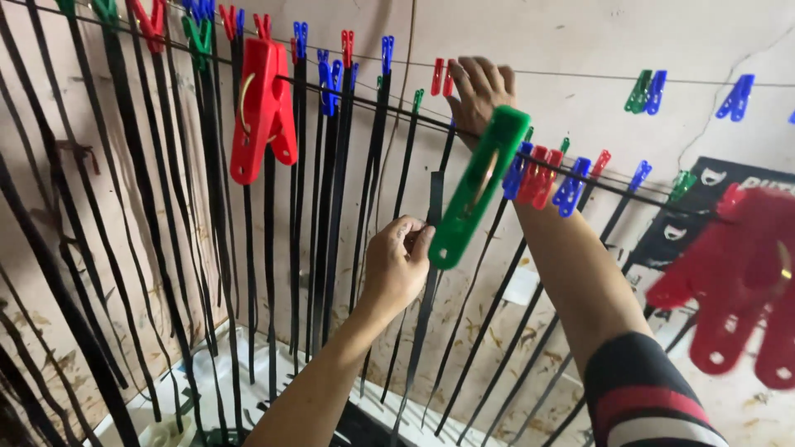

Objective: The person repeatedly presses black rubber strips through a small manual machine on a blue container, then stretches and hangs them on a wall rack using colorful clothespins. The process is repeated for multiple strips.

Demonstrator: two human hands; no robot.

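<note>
1. Stained, cracked plaster wall (571, 50) fills the background, with a dark poster (704, 207) low on the right side.
2. Two thin wire lines (397, 112) slant across the wall from upper left to lower right. They serve as a drying or hanging rack, which is why everything here dangles from them.
3. Long, narrow black strips (319, 248) hang in a dense row from the lines, each pinched at its top end so that it falls straight down toward a white tray (248, 364) below.
4. Two big plastic clips sit close to the lens: a large red clothes peg (263, 108) clamped on the line at the left, and a large green clothes peg (479, 186), blurred, tilted across the centre. More red shapes at the right edge are too blurred to tell.
5. Small red, blue and green pegs (546, 175) cluster along the lower line near the right forearm, spares parked within reach.
6. The right hand (480, 91) reaches up to the line, fingers curled over the wire, seemingly steadying it; whether it pinches anything there is not clear.
7. The left hand (397, 263) is below, its grip closed, thumb and fingertips pinching one hanging black strip (434, 194) just beside the lower end of the green peg, holding it up to the wire.
</note>
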